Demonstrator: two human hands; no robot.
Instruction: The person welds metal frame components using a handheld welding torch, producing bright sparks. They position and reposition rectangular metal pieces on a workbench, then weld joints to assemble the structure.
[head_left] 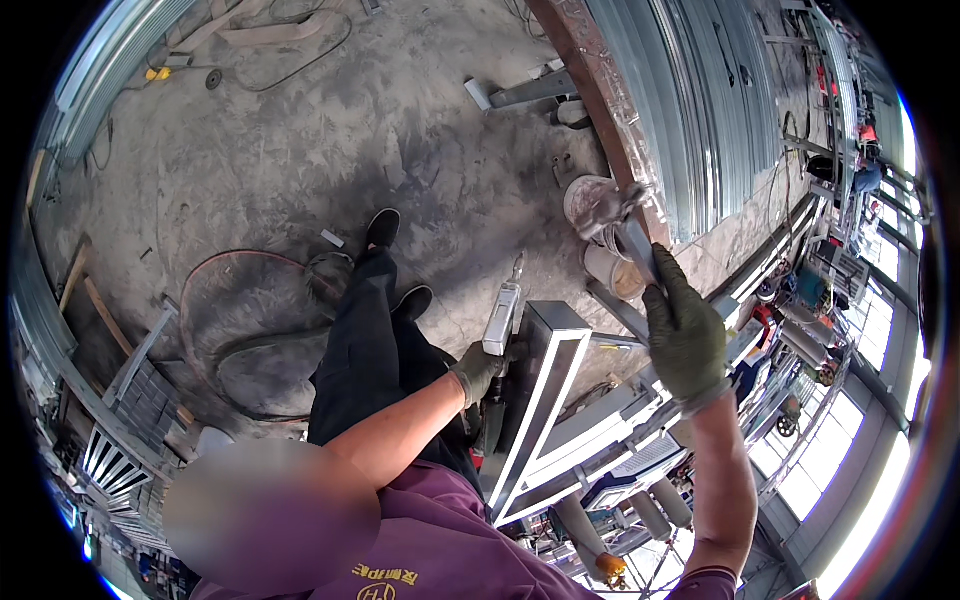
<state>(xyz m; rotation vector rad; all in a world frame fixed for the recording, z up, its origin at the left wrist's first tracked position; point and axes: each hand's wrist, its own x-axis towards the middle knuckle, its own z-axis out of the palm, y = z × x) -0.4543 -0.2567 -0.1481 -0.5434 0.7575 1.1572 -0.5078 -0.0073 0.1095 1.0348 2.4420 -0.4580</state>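
My right hand, in a dark green glove, is raised at the right and closed round the handle of a hammer. The hammer's head is blurred and overlaps the rim of a bucket in the picture. My left hand, also gloved, is closed on a silver box-shaped metal piece, whose exact kind I cannot make out. A thin pointed tip shows beyond its far end. Just right of that hand stands a metal box-section frame with bright edges. My left fingers are partly hidden.
A rusty beam edges a stack of long galvanized profiles at the far right. Two buckets stand below it. A hose loops over the concrete floor at left. Gas cylinders lie at right.
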